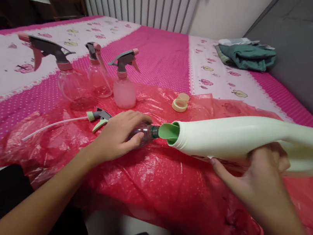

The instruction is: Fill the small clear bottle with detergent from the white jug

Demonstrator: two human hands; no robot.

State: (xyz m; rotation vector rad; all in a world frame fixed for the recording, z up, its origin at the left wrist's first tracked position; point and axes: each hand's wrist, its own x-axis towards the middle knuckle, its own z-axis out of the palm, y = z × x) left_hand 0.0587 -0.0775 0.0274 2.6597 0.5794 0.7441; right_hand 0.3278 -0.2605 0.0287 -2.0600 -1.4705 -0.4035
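My left hand (pixel 123 134) is wrapped round a clear bottle (pixel 144 132) with a green neck ring, most of it hidden under the fingers. Facing its mouth is the green pouring spout (pixel 169 132) of a large pale green jug (pixel 223 133), which lies tilted nearly level. My right hand (pixel 256 173) grips that jug by its handle from below. Whether liquid flows between spout and bottle I cannot tell. Just beyond my left hand lies a loose spray trigger head (pixel 100 117) with a long white tube. A pale yellow cap (pixel 180 104) rests beyond the spout.
Three spray bottles stand at the back left: a large clear one (pixel 71 87), a smaller clear one (pixel 99 81) and one with cloudy contents (pixel 124 93). Red plastic sheeting (pixel 154 180) covers the bed's near edge. Folded clothes (pixel 248 54) lie by the grey headboard (pixel 296 26).
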